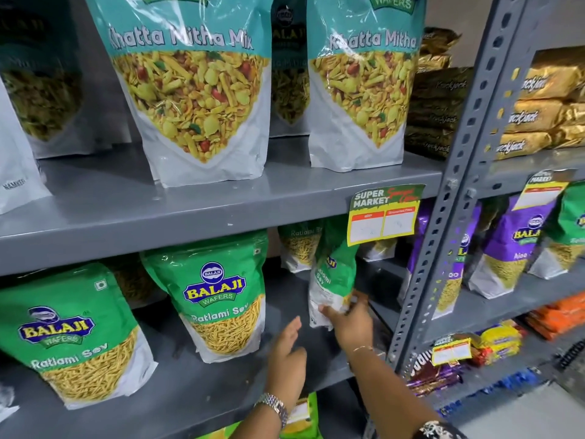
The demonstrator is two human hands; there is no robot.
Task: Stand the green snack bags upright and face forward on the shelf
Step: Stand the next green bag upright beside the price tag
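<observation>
Two green Ratlami Sev bags stand upright and face forward on the grey lower shelf point(221, 384): one at the left point(72, 337), one in the middle point(218, 299). A third green bag point(335, 274) stands turned sideways at the right, its narrow edge toward me. My right hand point(351, 321) grips that bag at its white bottom corner. My left hand point(286, 356) hovers just left of it over the shelf, fingers apart, holding nothing. More green bags point(300, 245) stand farther back in shadow.
Teal Khatta Mitha Mix bags point(196, 90) fill the shelf above. A yellow price tag point(383, 217) hangs from that shelf's edge, overlapping the held bag's top. A perforated grey upright point(443, 232) borders the right; beyond it stand purple bags point(509, 248) and gold packets point(538, 112).
</observation>
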